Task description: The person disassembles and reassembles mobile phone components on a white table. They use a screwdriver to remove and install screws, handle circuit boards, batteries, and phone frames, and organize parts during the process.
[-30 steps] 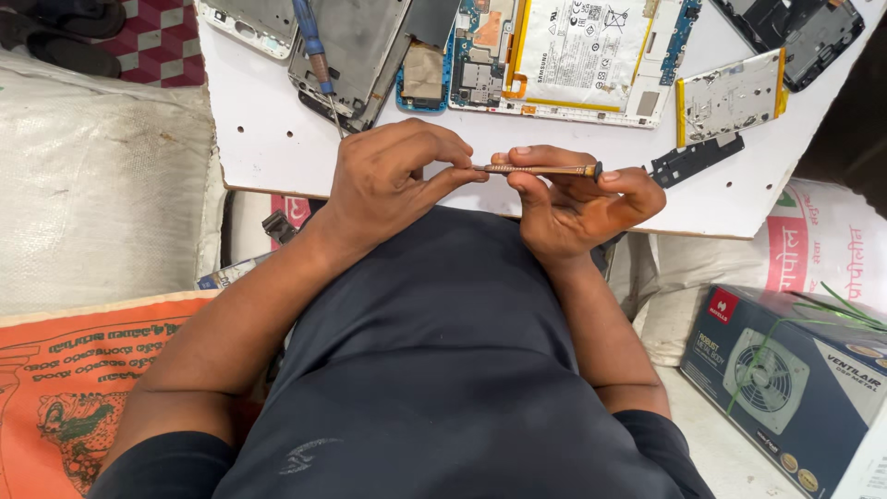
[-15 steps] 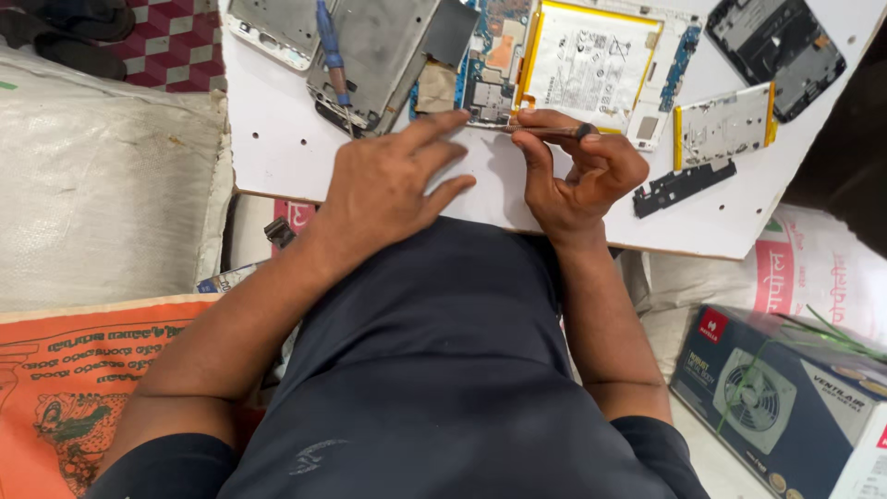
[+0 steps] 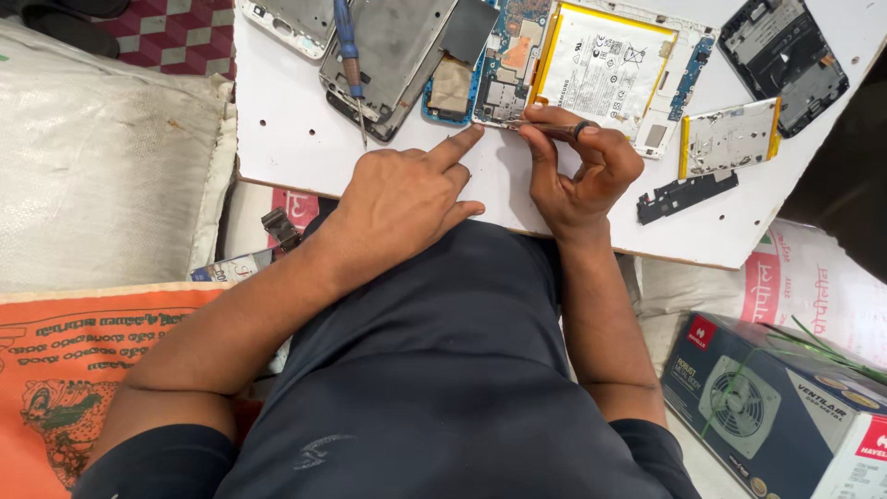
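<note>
An opened phone (image 3: 601, 65) with a white, yellow-edged battery and a blue circuit board (image 3: 506, 79) lies on a white board (image 3: 296, 139). My right hand (image 3: 582, 180) pinches a thin metal tool (image 3: 540, 124), whose tip lies at the near edge of the circuit board. My left hand (image 3: 407, 199) rests on the white board and holds nothing. Its index finger is stretched out and touches the phone's near edge beside the tool tip, while the other fingers are curled.
A blue-handled screwdriver (image 3: 348, 46) lies on a grey phone frame (image 3: 388, 51). To the right lie a yellow-edged metal plate (image 3: 730, 137), a black strip (image 3: 686, 194) and a black phone shell (image 3: 785, 55). A dark fan box (image 3: 767, 407) sits at lower right and a white sack (image 3: 92, 157) at left.
Both hands moved forward from the board's near edge to the opened phone. The tool, earlier held level between both hands, is now only in the right hand. The left index finger now points.
</note>
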